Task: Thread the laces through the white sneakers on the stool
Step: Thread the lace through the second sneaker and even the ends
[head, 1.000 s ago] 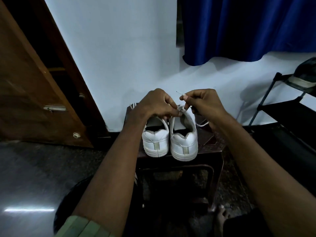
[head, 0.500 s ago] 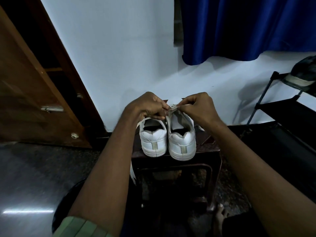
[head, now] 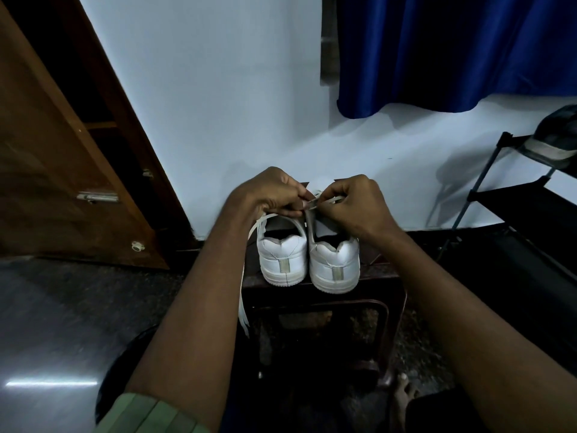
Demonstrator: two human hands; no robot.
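Two white sneakers stand heel-first toward me on a dark stool (head: 384, 276): the left sneaker (head: 282, 260) and the right sneaker (head: 335, 267). Over the right sneaker's tongue, my left hand (head: 268, 193) pinches the upper's edge where a white lace (head: 326, 202) passes. My right hand (head: 352, 204) pinches that same lace just beside it, fingertips almost touching the left hand's. Another length of white lace (head: 243, 295) hangs off the stool's left side under my left forearm. My hands hide the eyelets and toes.
A white wall rises right behind the stool. A wooden door (head: 62, 182) leans open at the left. A blue curtain (head: 452, 51) hangs top right above a black shoe rack (head: 515, 195) bearing a dark shoe (head: 559, 142). My bare foot (head: 402, 398) rests on the floor.
My right hand, which held the lace tip raised above the sneaker, has come down and left to meet my left hand at the tongue. The sneakers have not moved.
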